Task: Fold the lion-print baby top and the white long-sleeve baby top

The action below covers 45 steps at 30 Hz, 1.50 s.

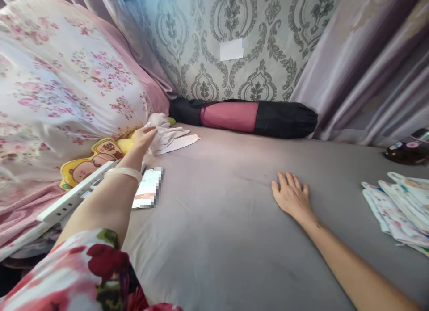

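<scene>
My left hand (145, 137) reaches forward to a pale cloth (174, 140) that lies crumpled at the far left of the bed. Its fingers are bent closed at the cloth's near edge; their tips are partly hidden. A pale bangle circles that wrist. Palm down on the grey bed sheet (228, 221), my right hand (291, 195) has its fingers spread and holds nothing. Beside my left forearm lies a phone (147, 188) with a lit screen, partly pixelated.
A white power strip (77, 192) and a yellow cartoon cushion (82, 170) lie left of my left arm, by flowered bedding (67, 78). Against the wall rests a long black-and-pink bag (231, 116). Folded printed cloths (398, 208) and a dark shiny object (407, 152) sit at right.
</scene>
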Each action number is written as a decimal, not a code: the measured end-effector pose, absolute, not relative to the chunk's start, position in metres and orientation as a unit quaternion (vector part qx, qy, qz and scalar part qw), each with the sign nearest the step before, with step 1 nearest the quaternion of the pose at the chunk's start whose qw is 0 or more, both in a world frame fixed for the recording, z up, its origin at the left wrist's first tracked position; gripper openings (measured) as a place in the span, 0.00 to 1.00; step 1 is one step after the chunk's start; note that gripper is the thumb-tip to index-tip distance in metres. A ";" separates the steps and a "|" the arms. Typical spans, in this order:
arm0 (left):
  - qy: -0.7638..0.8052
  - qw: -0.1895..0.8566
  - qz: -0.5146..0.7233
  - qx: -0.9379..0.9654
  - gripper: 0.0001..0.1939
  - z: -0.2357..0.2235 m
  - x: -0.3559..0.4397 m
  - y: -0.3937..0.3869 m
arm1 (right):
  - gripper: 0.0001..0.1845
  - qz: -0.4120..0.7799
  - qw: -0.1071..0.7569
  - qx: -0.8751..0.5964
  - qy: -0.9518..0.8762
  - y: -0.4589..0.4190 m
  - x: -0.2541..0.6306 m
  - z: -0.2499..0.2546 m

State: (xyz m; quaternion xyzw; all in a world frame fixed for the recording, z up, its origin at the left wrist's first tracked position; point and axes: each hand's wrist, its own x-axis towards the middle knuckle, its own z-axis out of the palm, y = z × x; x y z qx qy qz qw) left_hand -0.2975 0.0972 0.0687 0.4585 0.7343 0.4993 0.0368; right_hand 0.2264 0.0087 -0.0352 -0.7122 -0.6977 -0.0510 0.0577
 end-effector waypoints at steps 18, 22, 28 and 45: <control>0.442 0.419 0.697 0.378 0.21 0.081 -0.088 0.091 | 0.31 -0.013 0.061 -0.721 -0.690 0.004 0.222 -0.027; 0.387 0.481 0.693 0.372 0.22 0.074 -0.045 0.081 | 0.31 -0.009 0.066 -0.722 -0.689 0.003 0.222 -0.028; 0.354 0.562 0.650 0.371 0.22 0.068 0.017 0.060 | 0.29 0.060 0.099 -0.716 -0.688 0.013 0.225 -0.021; 0.463 0.425 0.575 0.523 0.18 0.048 -0.002 0.048 | 0.18 0.481 0.596 -0.482 -0.425 0.069 0.156 0.017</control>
